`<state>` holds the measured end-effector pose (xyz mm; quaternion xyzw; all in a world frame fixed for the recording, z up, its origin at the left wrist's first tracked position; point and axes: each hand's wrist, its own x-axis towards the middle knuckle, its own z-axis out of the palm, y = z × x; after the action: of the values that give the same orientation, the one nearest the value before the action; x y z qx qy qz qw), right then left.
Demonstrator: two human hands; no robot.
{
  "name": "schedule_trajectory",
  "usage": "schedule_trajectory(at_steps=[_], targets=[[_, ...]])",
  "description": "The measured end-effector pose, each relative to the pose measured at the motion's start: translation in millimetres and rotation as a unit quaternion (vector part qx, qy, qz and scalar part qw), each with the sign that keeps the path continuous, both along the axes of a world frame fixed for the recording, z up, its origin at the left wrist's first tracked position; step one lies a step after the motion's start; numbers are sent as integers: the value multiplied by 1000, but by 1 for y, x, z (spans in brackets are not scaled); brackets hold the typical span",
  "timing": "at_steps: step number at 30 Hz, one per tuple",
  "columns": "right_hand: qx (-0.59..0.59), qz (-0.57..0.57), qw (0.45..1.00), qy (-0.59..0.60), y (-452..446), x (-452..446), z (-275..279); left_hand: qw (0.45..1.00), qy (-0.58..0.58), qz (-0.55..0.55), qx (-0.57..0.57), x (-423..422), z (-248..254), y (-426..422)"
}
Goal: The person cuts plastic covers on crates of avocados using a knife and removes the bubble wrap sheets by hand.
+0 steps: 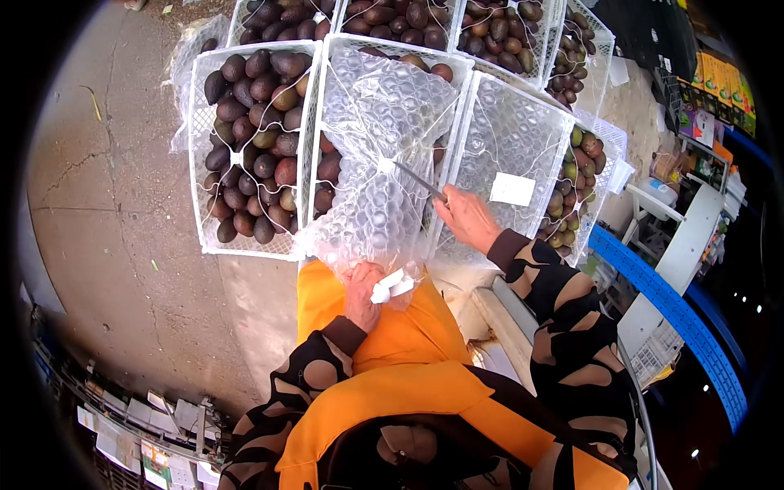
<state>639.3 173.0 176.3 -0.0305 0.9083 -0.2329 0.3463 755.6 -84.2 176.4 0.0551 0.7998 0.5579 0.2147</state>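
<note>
My right hand (471,219) is closed around the handle of a knife (419,179). The blade points left, its tip at the white knot of string on the bubble wrap (380,122) over the middle crate (317,147). My left hand (362,294) is closed at the near end of that wrap, with a crumpled white piece (393,286) beside its fingers. Dark avocados (328,168) show at the edges of the wrap. White string runs across the crate.
To the left stands a crate of avocados (265,163) under string. On the right, a bubble-wrapped crate (523,122) bears a white label (512,189). More avocado crates (400,20) line the back. A blue rail (670,302) and a grey shelf (678,253) are at the far right.
</note>
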Motion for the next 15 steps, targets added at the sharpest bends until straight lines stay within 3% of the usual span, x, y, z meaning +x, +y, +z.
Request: schedule_trajectory(at_steps=[5,8,9,10,12,14,15], targets=[[-3,-46,998,-38,-24,-4,2,995,-52,-57,-67,22,27,-20],[-6,-84,996,18,-17,-13,-2,992,-112,-13,59,17,33,-29],[-9,-104,994,25,-19,-18,2,987,-109,19,118,14,29,-26],[-14,-124,992,31,-22,-22,4,962,-223,92,128,14,22,-14],[-46,-93,993,49,-34,-30,-3,884,-323,286,178,-5,6,1],[-55,-63,996,41,-41,-40,-12,940,-102,324,-25,-21,-46,1],[-73,-69,994,40,-46,-44,-11,951,-71,252,-166,-39,-39,4]])
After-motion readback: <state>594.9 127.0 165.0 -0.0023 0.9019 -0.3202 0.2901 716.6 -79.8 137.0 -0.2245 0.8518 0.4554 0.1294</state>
